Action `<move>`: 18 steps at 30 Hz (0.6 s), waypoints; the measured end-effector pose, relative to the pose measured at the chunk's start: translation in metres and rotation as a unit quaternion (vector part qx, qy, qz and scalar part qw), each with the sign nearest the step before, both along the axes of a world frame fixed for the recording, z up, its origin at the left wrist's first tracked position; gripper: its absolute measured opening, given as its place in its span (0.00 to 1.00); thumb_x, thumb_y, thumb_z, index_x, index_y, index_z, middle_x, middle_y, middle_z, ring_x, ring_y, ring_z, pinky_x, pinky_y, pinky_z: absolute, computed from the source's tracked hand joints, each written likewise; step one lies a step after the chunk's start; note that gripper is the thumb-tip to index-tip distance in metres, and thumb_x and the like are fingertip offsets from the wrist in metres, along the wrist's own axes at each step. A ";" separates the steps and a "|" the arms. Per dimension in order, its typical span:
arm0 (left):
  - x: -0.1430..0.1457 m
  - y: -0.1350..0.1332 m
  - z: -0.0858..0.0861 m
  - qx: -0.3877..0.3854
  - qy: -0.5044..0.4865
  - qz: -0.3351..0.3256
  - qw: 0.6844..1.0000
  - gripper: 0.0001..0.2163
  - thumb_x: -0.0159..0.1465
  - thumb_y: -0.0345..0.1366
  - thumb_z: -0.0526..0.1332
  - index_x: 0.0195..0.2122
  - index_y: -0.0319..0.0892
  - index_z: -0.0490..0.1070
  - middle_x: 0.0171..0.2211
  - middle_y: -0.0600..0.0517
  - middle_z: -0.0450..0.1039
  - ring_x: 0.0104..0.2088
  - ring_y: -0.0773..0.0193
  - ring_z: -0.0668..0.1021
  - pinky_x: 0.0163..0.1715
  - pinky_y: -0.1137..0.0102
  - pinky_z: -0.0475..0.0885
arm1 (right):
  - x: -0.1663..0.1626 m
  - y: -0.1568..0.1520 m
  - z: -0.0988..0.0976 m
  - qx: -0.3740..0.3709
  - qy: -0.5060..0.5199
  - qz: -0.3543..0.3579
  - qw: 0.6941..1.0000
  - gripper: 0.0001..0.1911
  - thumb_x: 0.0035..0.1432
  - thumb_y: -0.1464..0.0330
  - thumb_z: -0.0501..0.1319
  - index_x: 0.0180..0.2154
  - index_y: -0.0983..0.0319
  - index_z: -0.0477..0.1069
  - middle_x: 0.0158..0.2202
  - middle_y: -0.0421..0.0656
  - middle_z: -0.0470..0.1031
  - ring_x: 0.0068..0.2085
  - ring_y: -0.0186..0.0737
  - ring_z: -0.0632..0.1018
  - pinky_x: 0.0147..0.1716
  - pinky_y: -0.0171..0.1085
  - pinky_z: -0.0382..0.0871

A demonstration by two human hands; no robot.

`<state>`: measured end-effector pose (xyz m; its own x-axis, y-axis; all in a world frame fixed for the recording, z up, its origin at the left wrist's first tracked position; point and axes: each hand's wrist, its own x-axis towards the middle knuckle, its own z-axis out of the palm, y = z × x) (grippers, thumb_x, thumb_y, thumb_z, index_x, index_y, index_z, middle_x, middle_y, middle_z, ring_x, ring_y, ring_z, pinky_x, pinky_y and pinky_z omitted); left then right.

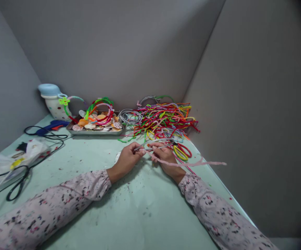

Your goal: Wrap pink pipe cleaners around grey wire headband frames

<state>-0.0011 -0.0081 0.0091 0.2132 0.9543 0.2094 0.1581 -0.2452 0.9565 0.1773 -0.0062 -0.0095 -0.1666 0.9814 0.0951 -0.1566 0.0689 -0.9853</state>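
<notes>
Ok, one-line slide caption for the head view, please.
Two hands hold a pink pipe cleaner and a grey band near a tray of shells.

Inscriptions, labels, brands, numbers and signs: none legible
</notes>
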 end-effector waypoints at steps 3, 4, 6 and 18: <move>0.000 0.000 -0.001 -0.011 -0.012 -0.003 1.000 0.09 0.56 0.40 0.62 0.31 0.39 0.68 0.25 0.56 0.66 0.26 0.70 0.67 0.26 0.75 0.61 | 0.000 0.001 -0.003 0.013 -0.004 -0.001 1.000 0.17 0.56 0.59 0.60 0.44 0.62 0.70 0.19 0.37 0.72 0.19 0.30 0.68 0.17 0.29 0.59; 0.000 0.000 -0.001 -0.017 -0.019 -0.005 1.000 0.09 0.56 0.40 0.63 0.31 0.39 0.68 0.25 0.56 0.66 0.26 0.70 0.67 0.26 0.75 0.61 | 0.000 0.002 -0.004 0.017 -0.006 -0.002 1.000 0.17 0.56 0.59 0.60 0.44 0.62 0.70 0.19 0.37 0.71 0.18 0.30 0.68 0.17 0.29 0.59; 0.000 0.000 -0.002 -0.026 -0.029 -0.007 0.999 0.10 0.55 0.40 0.63 0.31 0.39 0.68 0.25 0.56 0.65 0.25 0.70 0.66 0.25 0.75 0.60 | -0.001 0.003 -0.005 0.020 -0.004 -0.002 1.000 0.17 0.56 0.59 0.60 0.43 0.62 0.70 0.19 0.36 0.71 0.18 0.30 0.68 0.17 0.29 0.59; 0.001 0.000 -0.003 -0.060 -0.063 -0.013 0.996 0.11 0.54 0.41 0.64 0.30 0.39 0.68 0.22 0.58 0.63 0.22 0.71 0.64 0.22 0.75 0.58 | -0.003 0.003 -0.001 0.002 0.004 -0.012 1.000 0.14 0.53 0.61 0.61 0.40 0.63 0.72 0.17 0.36 0.71 0.18 0.30 0.69 0.17 0.29 0.60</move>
